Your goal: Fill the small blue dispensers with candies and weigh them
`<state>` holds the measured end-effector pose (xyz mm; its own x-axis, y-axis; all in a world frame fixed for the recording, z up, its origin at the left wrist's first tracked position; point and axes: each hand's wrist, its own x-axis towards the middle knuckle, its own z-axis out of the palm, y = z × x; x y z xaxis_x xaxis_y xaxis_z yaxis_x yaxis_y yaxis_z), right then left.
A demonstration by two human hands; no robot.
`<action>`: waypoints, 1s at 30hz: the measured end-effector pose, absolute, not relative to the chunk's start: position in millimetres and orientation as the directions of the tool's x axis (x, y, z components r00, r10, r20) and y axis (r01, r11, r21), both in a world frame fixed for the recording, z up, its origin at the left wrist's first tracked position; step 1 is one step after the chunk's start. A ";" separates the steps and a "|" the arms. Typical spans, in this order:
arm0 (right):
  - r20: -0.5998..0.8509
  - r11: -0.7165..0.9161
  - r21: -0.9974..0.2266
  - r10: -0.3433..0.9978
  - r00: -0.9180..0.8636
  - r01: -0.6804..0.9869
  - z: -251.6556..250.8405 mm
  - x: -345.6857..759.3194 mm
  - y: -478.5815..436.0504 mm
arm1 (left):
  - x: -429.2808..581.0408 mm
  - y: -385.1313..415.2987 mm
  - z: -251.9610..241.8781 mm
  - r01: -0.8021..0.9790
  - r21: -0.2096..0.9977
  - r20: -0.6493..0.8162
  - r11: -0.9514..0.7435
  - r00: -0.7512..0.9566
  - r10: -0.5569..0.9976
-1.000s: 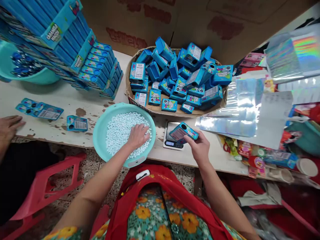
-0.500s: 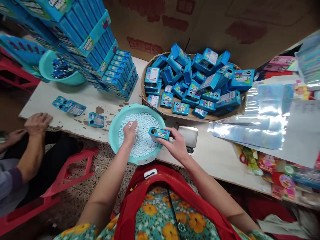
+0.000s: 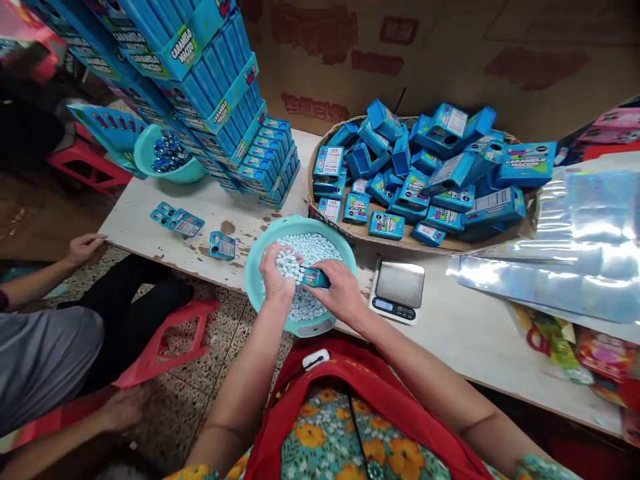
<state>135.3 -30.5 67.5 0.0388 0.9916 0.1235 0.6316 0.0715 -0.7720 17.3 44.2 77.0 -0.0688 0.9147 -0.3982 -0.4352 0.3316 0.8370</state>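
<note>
My left hand (image 3: pixel 276 275) is cupped and closed on a handful of small pale blue candies over the teal basin (image 3: pixel 260 248), which is full of the same candies (image 3: pixel 315 245). My right hand (image 3: pixel 341 292) grips a small blue box (image 3: pixel 316 277) and holds it right against the left hand, above the basin. Both hands touch at the box.
A small digital scale (image 3: pixel 398 288) sits right of the basin. Behind it a round basket (image 3: pixel 440 241) holds several blue boxes. Stacked blue cartons (image 3: pixel 210 87) stand at the back left beside another teal bowl (image 3: pixel 170 160). Flat boxes (image 3: pixel 179 221) lie on the table. Another person's hand (image 3: pixel 84 245) rests at the left edge.
My right hand carried the blue box from above the scale to over the basin. My left hand lifted out of the candies with a handful and met the box.
</note>
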 end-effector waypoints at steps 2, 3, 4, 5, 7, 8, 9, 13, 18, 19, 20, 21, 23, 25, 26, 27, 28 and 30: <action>0.102 0.051 -0.769 0.994 0.045 0.638 70.6 136.9 -30.6 | 20.2 45.4 80.2 -0.472 0.821 -0.405 0.321 -0.087 0.910; 0.095 0.042 -0.768 0.994 0.049 0.639 71.7 138.1 -30.7 | 21.9 46.1 81.6 -0.472 0.825 -0.400 0.313 -0.094 0.912; 0.090 0.033 -0.768 0.994 0.056 0.639 72.6 139.5 -30.8 | 23.7 47.0 82.7 -0.463 0.831 -0.395 0.309 -0.099 0.913; 0.087 0.026 -0.769 0.994 0.063 0.639 73.5 141.1 -30.9 | 25.4 47.8 83.6 -0.457 0.834 -0.394 0.309 -0.103 0.913; 0.086 0.013 -0.774 0.993 0.084 0.634 75.2 144.2 -31.2 | 28.5 49.1 85.0 -0.449 0.840 -0.392 0.306 -0.111 0.913; 0.085 0.007 -0.780 0.992 0.094 0.626 75.9 145.7 -31.2 | 29.9 49.5 85.7 -0.439 0.845 -0.390 0.306 -0.114 0.914; 0.083 0.003 -0.786 0.991 0.101 0.618 76.5 146.9 -31.3 | 31.3 49.6 86.3 -0.428 0.849 -0.391 0.311 -0.111 0.914; 0.075 -0.008 -0.811 0.990 0.118 0.585 77.6 149.6 -31.0 | 36.0 48.7 89.3 -0.399 0.865 -0.368 0.303 -0.095 0.925; 0.072 -0.019 -0.831 0.987 0.142 0.557 79.0 150.5 -29.9 | 39.3 47.0 92.2 -0.400 0.876 -0.333 0.271 -0.094 0.938; 0.072 -0.021 -0.835 0.987 0.147 0.550 79.3 150.5 -29.8 | 39.6 46.6 92.7 -0.403 0.876 -0.326 0.267 -0.086 0.941; 0.071 -0.024 -0.838 0.986 0.152 0.545 79.7 150.4 -29.7 | 39.7 46.2 93.4 -0.403 0.877 -0.319 0.261 -0.081 0.944; 0.070 -0.026 -0.840 0.985 0.156 0.541 79.9 150.0 -29.9 | 39.7 45.9 94.2 -0.401 0.879 -0.313 0.258 -0.076 0.947; 0.070 -0.029 -0.845 0.984 0.164 0.534 80.2 148.8 -30.6 | 39.6 45.1 95.8 -0.385 0.888 -0.299 0.251 -0.070 0.952; 0.072 -0.028 -0.849 0.983 0.169 0.527 80.6 146.9 -31.6 | 39.5 44.4 97.0 -0.360 0.904 -0.270 0.230 -0.067 0.960; 0.072 -0.029 -0.852 0.982 0.173 0.523 80.9 146.0 -32.0 | 39.6 44.0 97.3 -0.348 0.912 -0.255 0.217 -0.066 0.965; 0.071 -0.031 -0.854 0.982 0.175 0.520 81.2 145.1 -32.3 | 39.7 43.8 97.2 -0.340 0.918 -0.240 0.205 -0.064 0.969; 0.070 -0.033 -0.856 0.982 0.177 0.516 81.5 144.2 -32.4 | 39.8 43.5 96.9 -0.336 0.922 -0.227 0.194 -0.062 0.972; 0.075 -0.031 -0.859 0.980 0.184 0.511 81.4 142.7 -32.2 | 39.7 43.2 95.9 -0.330 0.928 -0.205 0.173 -0.064 0.977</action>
<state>142.7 -32.2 81.4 0.1842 0.9801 0.0746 0.5113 -0.0307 -0.8589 39.7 43.2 95.9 -0.0637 0.9768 -0.2047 -0.3301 0.1729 0.9280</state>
